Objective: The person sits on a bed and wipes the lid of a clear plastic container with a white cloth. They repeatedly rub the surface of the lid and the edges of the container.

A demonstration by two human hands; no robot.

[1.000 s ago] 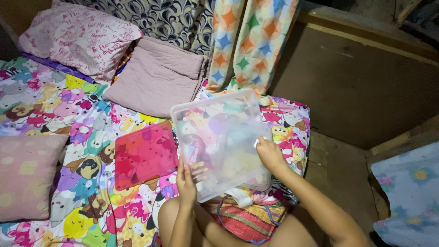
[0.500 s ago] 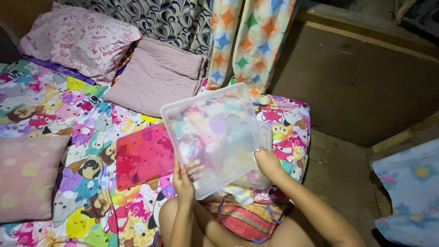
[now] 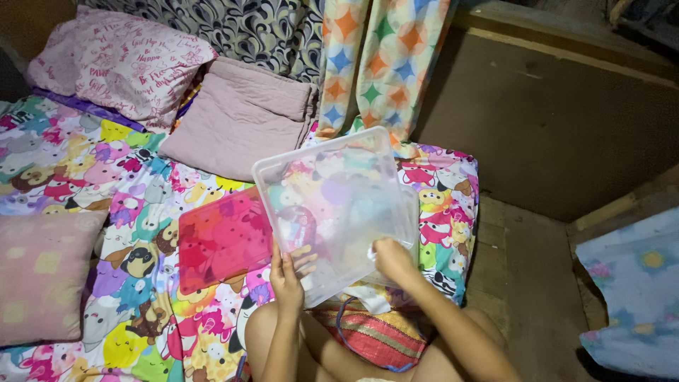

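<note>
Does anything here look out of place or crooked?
Only the clear plastic box: both hands hold it tilted above the bed, while its red lid lies apart on the cartoon sheet. Nothing looks spilled or broken.

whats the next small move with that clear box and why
Probably keep wiping the inside. The left hand grips the near rim of the clear plastic box, holding it tilted up off the patterned bedsheet, and the right hand presses into it, seemingly with a small white cloth, though that is hard to make out. The red lid lies flat beside it.
</note>
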